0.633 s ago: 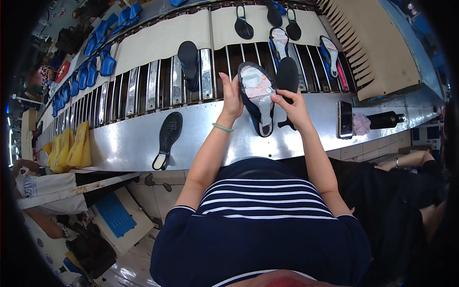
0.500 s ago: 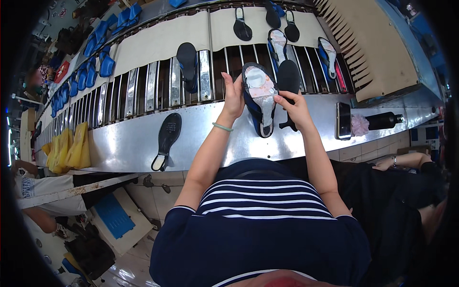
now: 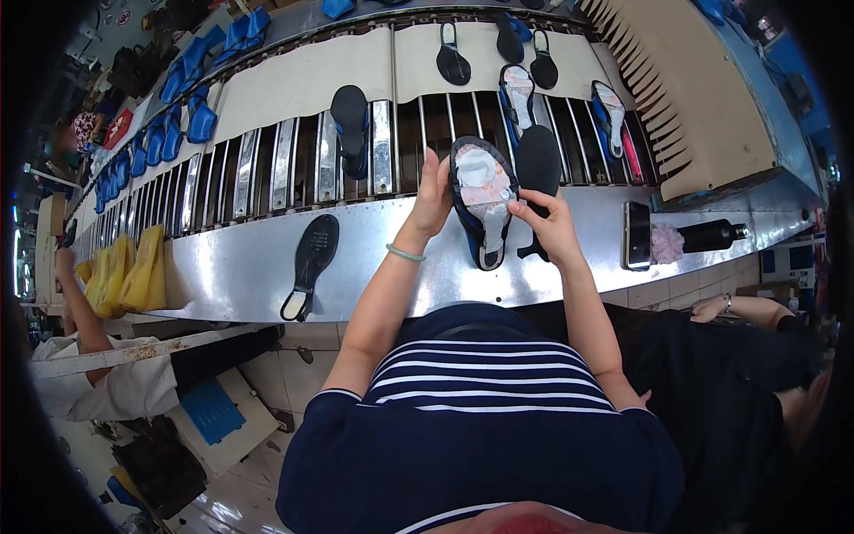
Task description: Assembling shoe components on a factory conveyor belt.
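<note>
A sandal (image 3: 485,191) is held sole side up above the table's metal edge. Its bare underside shows pink and whitish filler inside a dark rim, with blue at the side. My left hand (image 3: 433,200) cups it from the left; the thumb stands up, and some fingers are hidden behind the shoe. With thumb and forefinger, my right hand (image 3: 553,227) pinches its right edge. Close behind that hand is a black sole piece (image 3: 537,158), and a dark heel shape (image 3: 534,249) shows beneath it. Whether my right hand also holds these, I cannot tell.
A loose black sole (image 3: 316,254) lies on the metal edge (image 3: 240,276) at left, near yellow bags (image 3: 129,276). Sandals (image 3: 608,111) and soles (image 3: 351,125) rest on the slatted conveyor (image 3: 267,169). At right are a phone (image 3: 637,233), black bottle (image 3: 707,237) and seated person (image 3: 738,356).
My hands and the sandal stay in nearly the same hold. The whole view has shifted slightly, so things sit lower. At far left, another person's arm has come up beside the yellow bags.
</note>
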Tool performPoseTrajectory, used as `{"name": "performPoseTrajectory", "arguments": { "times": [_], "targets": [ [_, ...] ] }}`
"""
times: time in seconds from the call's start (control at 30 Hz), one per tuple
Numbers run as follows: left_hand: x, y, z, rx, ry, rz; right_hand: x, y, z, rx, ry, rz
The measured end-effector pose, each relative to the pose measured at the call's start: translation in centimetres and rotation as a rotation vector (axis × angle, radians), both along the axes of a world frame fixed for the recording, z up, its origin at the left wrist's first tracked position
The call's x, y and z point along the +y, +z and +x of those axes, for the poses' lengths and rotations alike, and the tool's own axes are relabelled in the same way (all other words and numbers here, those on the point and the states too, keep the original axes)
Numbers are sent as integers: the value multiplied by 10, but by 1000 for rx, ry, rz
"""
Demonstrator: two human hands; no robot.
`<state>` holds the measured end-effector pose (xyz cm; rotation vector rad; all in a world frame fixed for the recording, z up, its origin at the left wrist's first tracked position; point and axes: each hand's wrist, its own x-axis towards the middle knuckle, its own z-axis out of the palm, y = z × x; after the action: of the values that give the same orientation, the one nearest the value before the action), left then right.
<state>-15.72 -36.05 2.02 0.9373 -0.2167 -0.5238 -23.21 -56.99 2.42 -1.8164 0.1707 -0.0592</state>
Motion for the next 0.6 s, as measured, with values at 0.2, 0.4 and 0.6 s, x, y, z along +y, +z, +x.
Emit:
{"name": "performPoseTrajectory", "arguments": {
  "times": [0.2,0.4,0.6],
  "targets": [
    [8,-11,-10,16,-19,-86,2,4,-12,32,15,52],
    [7,-12,-11,0,-62,-166,-3,-7,-12,28,6,31],
    [-2,-9,-6,-27,-72,-162,-14,-26,0,104,-6,89]
  ]
}}
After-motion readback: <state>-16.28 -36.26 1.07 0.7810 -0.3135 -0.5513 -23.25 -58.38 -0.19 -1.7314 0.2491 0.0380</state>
